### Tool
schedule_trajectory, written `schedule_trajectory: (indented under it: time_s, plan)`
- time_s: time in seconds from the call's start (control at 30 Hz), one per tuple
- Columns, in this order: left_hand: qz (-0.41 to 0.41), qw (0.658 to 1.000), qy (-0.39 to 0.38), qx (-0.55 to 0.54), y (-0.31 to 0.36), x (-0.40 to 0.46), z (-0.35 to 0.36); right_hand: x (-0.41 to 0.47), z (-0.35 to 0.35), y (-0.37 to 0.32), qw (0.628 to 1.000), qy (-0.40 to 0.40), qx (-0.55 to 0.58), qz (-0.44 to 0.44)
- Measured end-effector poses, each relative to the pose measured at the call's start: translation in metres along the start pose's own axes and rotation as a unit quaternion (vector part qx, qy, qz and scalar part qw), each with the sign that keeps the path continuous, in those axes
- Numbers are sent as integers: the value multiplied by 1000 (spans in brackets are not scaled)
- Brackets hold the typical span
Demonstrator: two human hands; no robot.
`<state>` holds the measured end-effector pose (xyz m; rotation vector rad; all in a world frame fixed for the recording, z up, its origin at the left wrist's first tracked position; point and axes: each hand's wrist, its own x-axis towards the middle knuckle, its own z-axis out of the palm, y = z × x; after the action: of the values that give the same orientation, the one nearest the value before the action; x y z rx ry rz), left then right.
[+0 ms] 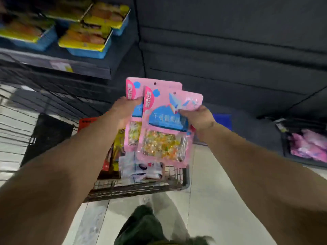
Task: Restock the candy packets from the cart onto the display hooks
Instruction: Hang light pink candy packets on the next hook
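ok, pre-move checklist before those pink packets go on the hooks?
1. Left hand grip on the rear packet: ok, fingers curl round its left edge.
2. Right hand grip on the front packet: ok, pinching its right side.
3. Hang holes free: ok, both top holes show uncovered.
4. Packets apart: not ok, the front one overlaps the rear one.
5. Target hook located: cannot tell, no hook shows.
6. Packets lifted clear of the cart: ok, held above its basket.

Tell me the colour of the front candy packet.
Pink, with a blue label band; front packet, head view.
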<state>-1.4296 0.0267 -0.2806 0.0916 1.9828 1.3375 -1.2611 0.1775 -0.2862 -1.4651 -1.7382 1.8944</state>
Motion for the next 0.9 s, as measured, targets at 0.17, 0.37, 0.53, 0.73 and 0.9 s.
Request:
schedule_trajectory:
  time_s: [0.17,0.37,0.53,0.73,0.9]
  plan:
    - [111,991,-79,4,74,-106,137,-68,-165,-16,989,111,77,-58]
    - [183,956,-227,29,102,-216,336,-165,-378,17,938,307,119,-105]
    - [223,911,-344,36,108,-300,473,-248,-499,53,880,427,161,-133]
    - [255,866,-429,40,106,-359,596,-297,-598,93,820,516,210,-132]
    - [264,843,-466,46,102,-368,686,-298,-667,107,797,544,229,-128]
